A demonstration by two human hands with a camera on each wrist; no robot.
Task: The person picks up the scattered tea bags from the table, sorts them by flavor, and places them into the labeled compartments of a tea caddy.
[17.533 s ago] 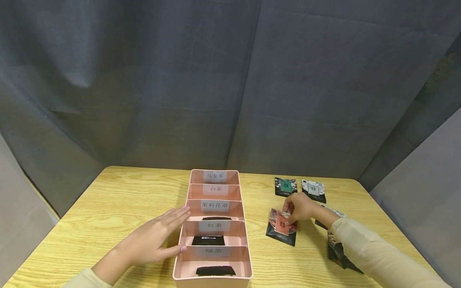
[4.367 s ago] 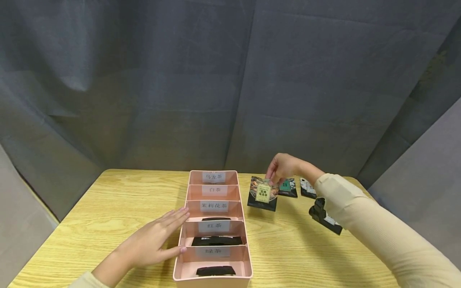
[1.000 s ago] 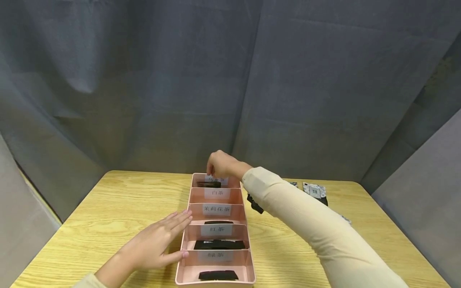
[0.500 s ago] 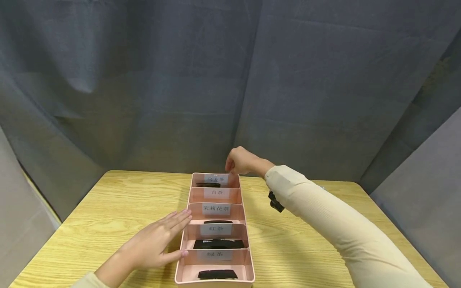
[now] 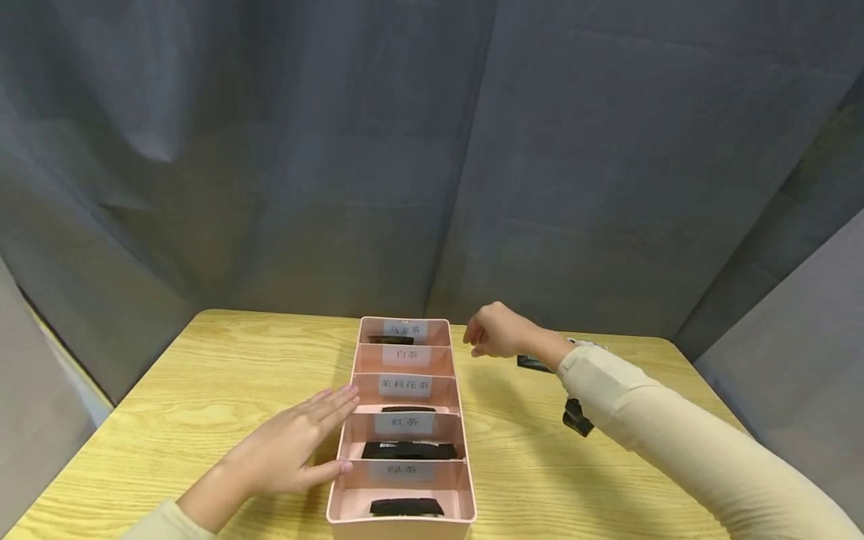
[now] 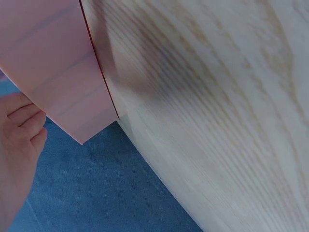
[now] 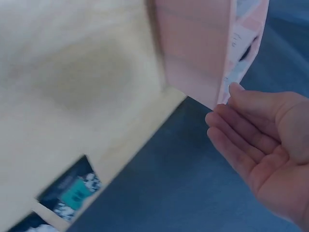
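Note:
My left hand [image 5: 290, 450] rests with straight fingers against the left rim of a long pink divided box [image 5: 401, 532]; the left wrist view shows the fingertips at the box wall [image 6: 63, 82]. To the right of the box's far end, my right hand [image 5: 502, 331] hangs above the table, fingers loosely bent and holding nothing. In the far compartment lies a dark tea sachet [image 5: 391, 340]. Black sachets also lie in the middle compartment [image 5: 408, 409], the one nearer [image 5: 408, 451] and the nearest [image 5: 406, 507]. Paper labels mark each compartment.
A green-labelled sachet [image 7: 75, 193] lies near the table's far edge, with another sachet [image 7: 34, 224] beside it. My right forearm partly covers that side in the head view. A black wrist camera [image 5: 577, 418] hangs below the right wrist. Dark curtain [image 5: 432, 165] stands behind.
The right hand has carried a yellow-labelled sachet into the far compartment, let go and moved back right. Earlier, a red-labelled sachet left the table; the fourth compartment's contents grew. Left hand stayed.

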